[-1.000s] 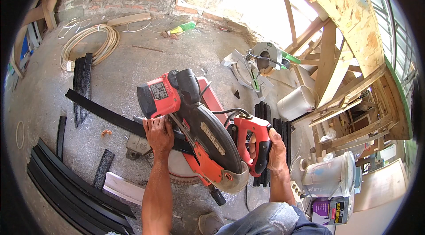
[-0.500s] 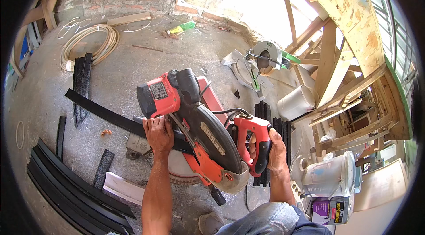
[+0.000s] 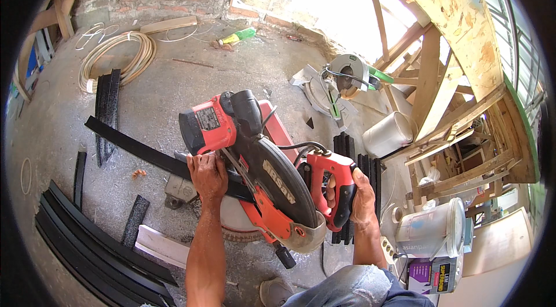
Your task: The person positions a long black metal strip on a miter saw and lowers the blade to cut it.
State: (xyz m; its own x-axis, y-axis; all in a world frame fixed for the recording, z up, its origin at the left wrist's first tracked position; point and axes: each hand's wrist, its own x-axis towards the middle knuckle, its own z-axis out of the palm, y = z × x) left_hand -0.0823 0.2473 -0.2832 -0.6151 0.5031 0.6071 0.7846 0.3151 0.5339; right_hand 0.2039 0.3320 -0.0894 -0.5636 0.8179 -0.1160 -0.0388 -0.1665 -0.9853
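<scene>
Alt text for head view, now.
A person's right hand grips the handle of a red miter saw; left hand rests on a long black strip at its base. More black strips and a second saw are on the floor.

Barely any change from a second ago; the black strip (image 3: 136, 146) running left from the fingers of the left hand (image 3: 208, 178), and the red saw handle (image 3: 339, 173) within the fingers of the right hand (image 3: 364, 200), shifted a hair at most.

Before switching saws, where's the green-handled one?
In the head view, the green-handled saw sits right of centre, on the floor, up-left of a white bucket.
</scene>
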